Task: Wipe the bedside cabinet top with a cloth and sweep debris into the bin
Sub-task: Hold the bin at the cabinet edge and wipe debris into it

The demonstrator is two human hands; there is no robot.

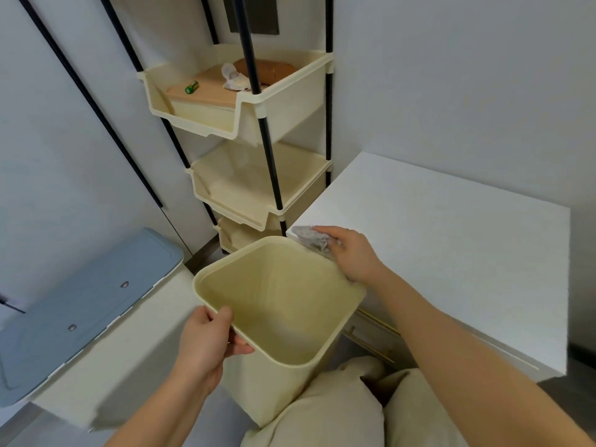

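Grey cloth [312, 239] is bunched under the fingers of my right hand [351, 254], pressed flat at the near left corner of the white cabinet top [451, 253], right at the edge. My left hand [206, 343] clamps the near rim of the cream bin [280, 304], thumb inside and fingers outside, holding it tilted with its far rim tucked just under that same corner. I judge this to be the sweeping step: the wipe has reached the edge, and the next move calls for drawing the cloth over the lip so any crumbs drop into the bin, while I keep the rim tight against the cabinet so nothing falls between. I can make out no debris on the top or inside the bin; it may be too small to show. Counting outward: one cloth, one bin, one cabinet, two hands; beyond them one rack [258, 175] with three cream trays, and one blue-lidded box [80, 304] at my left.
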